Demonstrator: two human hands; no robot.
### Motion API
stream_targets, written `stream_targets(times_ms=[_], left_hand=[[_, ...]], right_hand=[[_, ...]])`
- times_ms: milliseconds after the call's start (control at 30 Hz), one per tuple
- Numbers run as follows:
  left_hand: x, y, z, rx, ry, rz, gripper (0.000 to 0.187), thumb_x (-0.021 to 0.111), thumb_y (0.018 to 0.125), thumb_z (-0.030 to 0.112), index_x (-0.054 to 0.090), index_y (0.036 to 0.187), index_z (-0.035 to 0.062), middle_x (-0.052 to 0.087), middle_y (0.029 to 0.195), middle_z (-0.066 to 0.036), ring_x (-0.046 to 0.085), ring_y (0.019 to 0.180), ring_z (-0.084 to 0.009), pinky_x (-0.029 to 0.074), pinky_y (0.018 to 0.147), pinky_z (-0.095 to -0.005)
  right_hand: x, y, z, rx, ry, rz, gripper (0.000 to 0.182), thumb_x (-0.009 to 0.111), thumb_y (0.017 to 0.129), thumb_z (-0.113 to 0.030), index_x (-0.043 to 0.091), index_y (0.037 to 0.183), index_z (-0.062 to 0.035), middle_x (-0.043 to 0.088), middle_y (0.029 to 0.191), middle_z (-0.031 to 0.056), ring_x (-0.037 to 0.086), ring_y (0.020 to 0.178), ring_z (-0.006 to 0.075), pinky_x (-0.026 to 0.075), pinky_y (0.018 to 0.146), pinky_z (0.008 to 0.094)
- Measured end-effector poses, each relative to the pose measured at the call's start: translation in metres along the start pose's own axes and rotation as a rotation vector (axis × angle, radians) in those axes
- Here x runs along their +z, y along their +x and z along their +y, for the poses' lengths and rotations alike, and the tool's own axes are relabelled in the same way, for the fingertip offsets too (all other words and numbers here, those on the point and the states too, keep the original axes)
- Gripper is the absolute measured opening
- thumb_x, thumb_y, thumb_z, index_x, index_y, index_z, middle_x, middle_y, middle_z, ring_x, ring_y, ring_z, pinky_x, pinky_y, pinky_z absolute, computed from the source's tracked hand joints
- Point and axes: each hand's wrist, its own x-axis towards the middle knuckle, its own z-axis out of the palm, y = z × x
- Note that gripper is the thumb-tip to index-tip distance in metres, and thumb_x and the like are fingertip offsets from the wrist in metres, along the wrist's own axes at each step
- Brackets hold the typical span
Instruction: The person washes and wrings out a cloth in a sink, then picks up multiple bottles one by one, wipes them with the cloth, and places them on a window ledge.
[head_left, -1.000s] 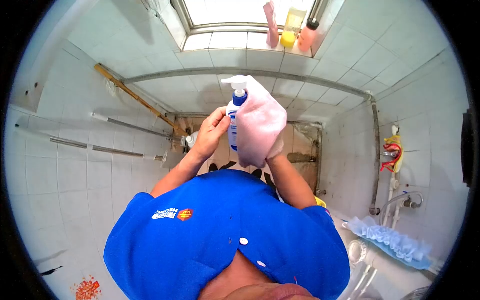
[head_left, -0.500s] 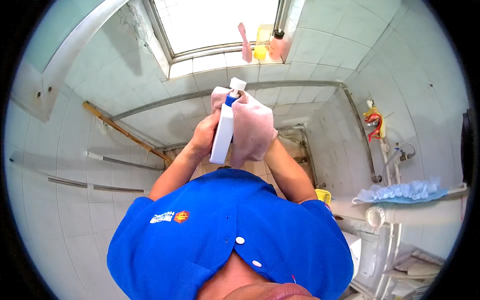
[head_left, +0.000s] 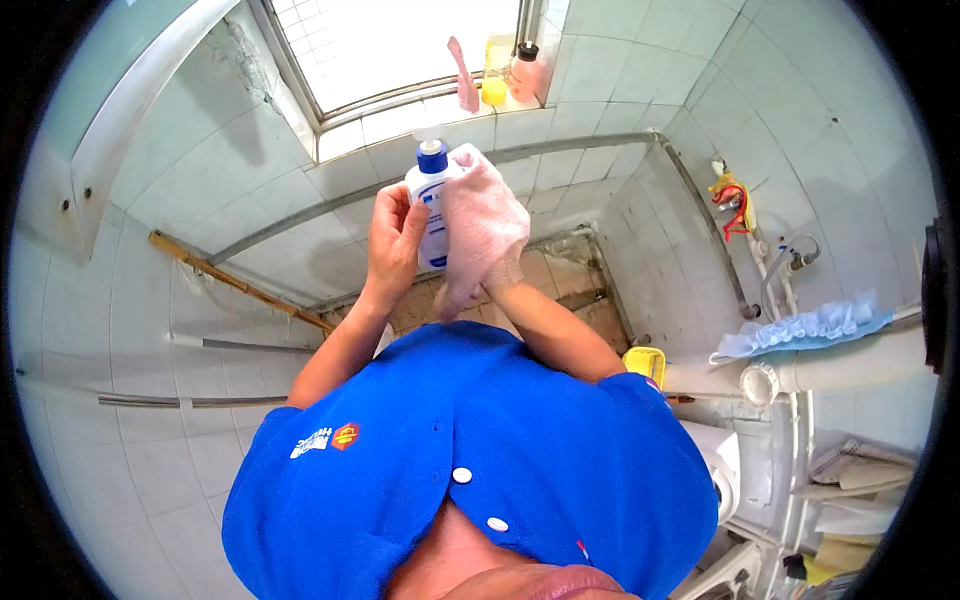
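Note:
In the head view a white pump bottle [head_left: 432, 222] with a blue collar and blue print stands upright in front of my chest. My left hand [head_left: 396, 240] is closed around its left side, the thumb on the front. A pale pink cloth [head_left: 492, 212] covers the bottle's right side and hangs below it. My right hand [head_left: 500, 274] is mostly hidden under this cloth, which drapes over it and is pressed against the bottle. The bottle's white pump top blends with the bright wall behind.
On the window sill stand a pink brush-like item [head_left: 462, 75], a yellow container [head_left: 494, 90] and a pink bottle [head_left: 524, 72] with a black cap. A wooden stick [head_left: 215, 270] leans at the left. To the right are a white pipe [head_left: 830, 365] and a blue shower cap [head_left: 810, 325].
The bottle has turned so its printed front shows, and it has shifted left. My left thumb now lies on its front. The cloth has moved slightly left with my right hand.

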Motion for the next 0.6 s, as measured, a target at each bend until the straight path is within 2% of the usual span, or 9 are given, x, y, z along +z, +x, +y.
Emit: stream_targets(times_ms=[100,167,200,233,333,367,400,433,600], left_hand=[[-0.006,-0.004,-0.004,-0.082,-0.089,0.012,0.032,0.061,0.096,0.025,0.047,0.112,0.0018,0.054,0.105,-0.003,0.051,0.094,-0.0088,0.042,0.087,-0.0244],[-0.006,-0.005,-0.006,-0.055,-0.078,0.035,0.032,0.062,0.095,0.024,0.047,0.112,0.0023,0.054,0.104,-0.004,0.051,0.094,-0.0089,0.043,0.086,-0.025],[-0.005,-0.006,-0.002,-0.056,-0.077,0.05,0.033,0.063,0.095,0.025,0.046,0.112,0.0028,0.054,0.104,-0.004,0.051,0.094,-0.0089,0.043,0.086,-0.0251],[-0.004,-0.007,-0.002,-0.057,-0.074,0.064,0.033,0.064,0.094,0.026,0.046,0.112,0.0033,0.054,0.103,-0.004,0.051,0.094,-0.009,0.043,0.086,-0.0251],[-0.023,0.0,0.0,-0.19,-0.009,-0.057,0.051,0.07,0.089,0.028,0.043,0.125,0.0029,0.055,0.111,-0.006,0.052,0.1,-0.0116,0.043,0.089,-0.0277],[-0.024,0.004,0.008,-0.268,-0.031,-0.119,0.058,0.073,0.087,0.029,0.042,0.13,0.0027,0.055,0.115,-0.006,0.053,0.104,-0.013,0.043,0.091,-0.0289],[-0.023,0.01,0.016,-0.263,-0.035,-0.194,0.069,0.077,0.083,0.029,0.04,0.136,0.0039,0.055,0.122,-0.006,0.053,0.11,-0.0152,0.042,0.095,-0.0311],[-0.021,0.01,0.015,-0.275,-0.034,-0.197,0.069,0.077,0.083,0.029,0.04,0.136,0.0039,0.055,0.122,-0.006,0.053,0.11,-0.0152,0.042,0.095,-0.0311],[-0.008,0.008,-0.012,-0.243,0.01,-0.151,0.066,0.08,0.08,0.024,0.043,0.132,0.0055,0.054,0.121,-0.004,0.053,0.11,-0.015,0.042,0.097,-0.0325]], right_hand=[[0.005,0.006,0.006,-0.288,-0.232,0.049,0.027,0.05,0.09,-0.024,0.051,0.113,-0.0118,0.054,0.112,0.0135,0.057,0.101,0.0337,0.046,0.085,0.0431],[0.032,-0.001,0.012,-0.137,0.049,0.097,0.031,0.055,0.084,-0.02,0.053,0.113,-0.0096,0.053,0.117,0.0146,0.057,0.102,0.0339,0.047,0.087,0.0416],[0.041,-0.006,0.018,-0.237,-0.02,0.16,0.033,0.056,0.083,-0.018,0.053,0.114,-0.0057,0.054,0.118,0.018,0.057,0.104,0.0366,0.049,0.088,0.0413],[0.043,-0.007,0.022,-0.228,-0.018,0.153,0.033,0.056,0.083,-0.018,0.053,0.114,-0.0057,0.054,0.118,0.018,0.057,0.104,0.0366,0.049,0.088,0.0413],[0.057,0.0,0.046,-0.388,0.262,0.139,0.032,0.053,0.086,-0.016,0.051,0.115,-0.0019,0.058,0.109,0.0209,0.059,0.102,0.0382,0.049,0.086,0.042],[0.055,0.002,0.049,-0.371,0.268,0.134,0.032,0.053,0.086,-0.016,0.051,0.115,-0.0019,0.058,0.109,0.0209,0.059,0.102,0.0382,0.049,0.086,0.042],[0.052,0.004,0.051,-0.344,0.307,-0.024,0.033,0.055,0.083,-0.014,0.051,0.114,-0.0021,0.059,0.108,0.0207,0.059,0.101,0.0383,0.049,0.086,0.0422],[0.05,0.007,0.054,-0.32,0.344,-0.18,0.035,0.058,0.081,-0.011,0.051,0.114,-0.0022,0.059,0.107,0.0204,0.059,0.1,0.0383,0.049,0.087,0.0424],[0.058,0.006,0.058,-0.304,0.326,0.065,0.025,0.055,0.082,-0.009,0.052,0.106,-0.0042,0.057,0.103,0.0184,0.059,0.092,0.0381,0.048,0.08,0.0456]])
